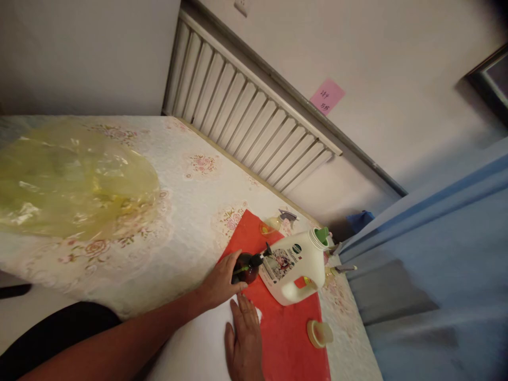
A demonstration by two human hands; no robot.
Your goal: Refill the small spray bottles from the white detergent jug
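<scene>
My left hand (223,280) is wrapped around a dark brown pump bottle (246,269), its black pump head pointing up and to the right. The bottle is on a red mat (286,333). Just below it, my right hand (244,336) lies palm down with its fingers stretched out. A small white patch shows beside those fingers, and I cannot make out what it is. Next to the bottle stands a large white detergent jug (299,264) with a flowered label, a handle and a green spout inside its uncapped neck. A pale yellowish cap (318,333) rests on the mat's right side.
A flower-patterned tablecloth (190,211) covers the table. On the left lies a crumpled yellow plastic bag (75,180). Clear spray bottles (273,224) stand behind and beside the jug. A radiator (246,111) runs along the wall, and a blue curtain (432,254) hangs at right.
</scene>
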